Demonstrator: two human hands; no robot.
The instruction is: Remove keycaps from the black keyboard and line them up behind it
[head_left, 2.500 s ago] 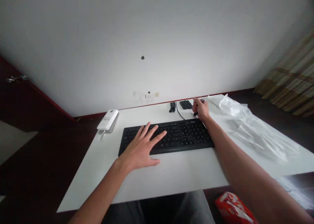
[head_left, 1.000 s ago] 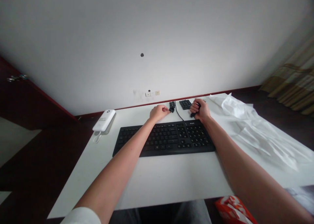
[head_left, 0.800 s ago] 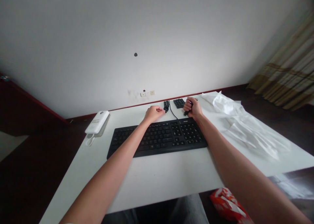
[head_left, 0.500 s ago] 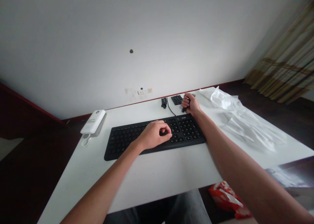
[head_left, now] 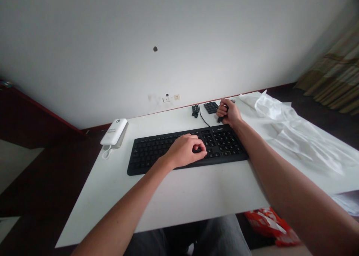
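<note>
A black keyboard [head_left: 154, 153] lies on the white table [head_left: 179, 196]. Over its middle is my left hand [head_left: 185, 150], thumb and fingertips pinched together; whatever they hold, if anything, is hidden. My right hand [head_left: 229, 113] is closed in a fist round a black object [head_left: 220, 119] at the keyboard's back right corner. Only the ends of that object show, too little to name it. Just left of the fist lies a small black keypad [head_left: 211, 107]. Beside the keypad sits a small dark item [head_left: 195, 111], near the keyboard's thin cable [head_left: 204, 119].
A white power bank [head_left: 114, 132] with a short looped cord rests at the table's back left. Crumpled translucent plastic [head_left: 291, 125] spreads over the right side. Below the front edge is a red and white bag [head_left: 270, 224]. A wall with sockets [head_left: 176, 97] stands behind.
The whole view has shifted, so the table, keyboard and both hands appear farther right and slightly higher. Both hands keep nearly the same pose and place relative to the keyboard.
</note>
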